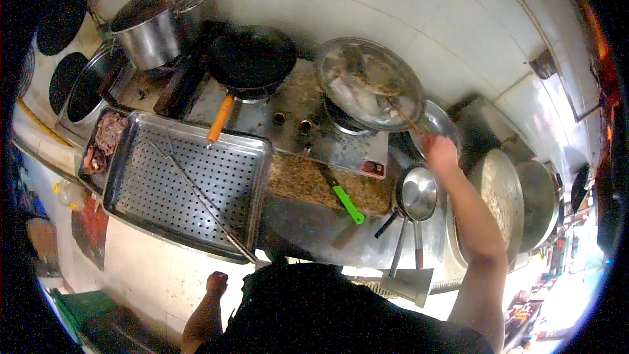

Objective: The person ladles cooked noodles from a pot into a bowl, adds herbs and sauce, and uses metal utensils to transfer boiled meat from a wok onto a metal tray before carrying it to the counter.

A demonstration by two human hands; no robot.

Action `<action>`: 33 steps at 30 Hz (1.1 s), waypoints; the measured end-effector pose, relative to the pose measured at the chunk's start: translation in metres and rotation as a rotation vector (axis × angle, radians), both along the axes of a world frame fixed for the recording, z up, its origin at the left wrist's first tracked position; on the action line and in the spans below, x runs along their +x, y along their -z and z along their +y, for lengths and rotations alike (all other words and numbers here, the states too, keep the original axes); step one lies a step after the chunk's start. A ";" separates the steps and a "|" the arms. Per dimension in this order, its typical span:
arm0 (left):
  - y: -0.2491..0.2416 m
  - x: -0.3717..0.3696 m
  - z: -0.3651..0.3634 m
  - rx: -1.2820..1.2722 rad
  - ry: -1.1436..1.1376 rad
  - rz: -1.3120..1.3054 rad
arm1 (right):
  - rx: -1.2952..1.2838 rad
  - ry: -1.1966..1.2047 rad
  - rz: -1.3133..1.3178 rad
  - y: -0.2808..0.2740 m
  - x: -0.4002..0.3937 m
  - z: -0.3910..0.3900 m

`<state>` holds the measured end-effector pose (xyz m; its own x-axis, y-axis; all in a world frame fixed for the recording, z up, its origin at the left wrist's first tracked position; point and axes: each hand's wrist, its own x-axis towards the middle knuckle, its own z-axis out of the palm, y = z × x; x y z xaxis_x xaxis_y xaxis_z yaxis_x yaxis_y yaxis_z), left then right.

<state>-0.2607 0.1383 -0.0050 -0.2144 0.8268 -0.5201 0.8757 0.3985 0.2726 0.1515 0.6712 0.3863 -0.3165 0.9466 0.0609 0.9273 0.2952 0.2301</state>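
My right hand (439, 152) is closed round the end of a thin wooden stick-like utensil (405, 118), whose far end reaches into a wide metal pan (329, 85) on the stove. Pale pieces (357, 97) lie in cloudy liquid in that pan. Whether the utensil is one stick or a pair is too small to tell. My left hand (217, 282) hangs low near my body, below the perforated tray, its fingers curled; anything inside them is hidden.
A perforated tray (190, 187) holds long tongs. Behind stand a black wok (252, 59) with a wooden handle and a steel pot (154, 33). A green-handled knife (348, 205) lies on the front ledge. Ladles or strainers (419, 193) and a large pan (496, 203) are at right.
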 end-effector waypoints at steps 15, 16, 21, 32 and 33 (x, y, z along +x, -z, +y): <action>0.080 -0.006 -0.034 0.117 -0.623 -0.468 | 0.059 0.000 0.174 0.004 -0.010 -0.029; 0.074 -0.004 -0.033 0.116 -0.624 -0.466 | 0.052 -0.025 0.173 0.004 -0.009 -0.030; 0.077 -0.006 -0.039 0.208 -0.448 -0.443 | 0.088 -0.031 0.134 0.007 -0.006 -0.025; 0.046 0.006 -0.011 0.238 -0.633 -0.519 | -0.084 0.033 0.049 -0.024 -0.013 -0.011; 0.034 0.011 -0.006 0.105 -0.858 -0.567 | -0.023 0.002 0.057 -0.024 -0.008 -0.006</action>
<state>-0.2497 0.1321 -0.0387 -0.4994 0.5582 -0.6626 0.0400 0.7789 0.6259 0.1431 0.6657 0.4098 -0.3111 0.9486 0.0572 0.9394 0.2979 0.1696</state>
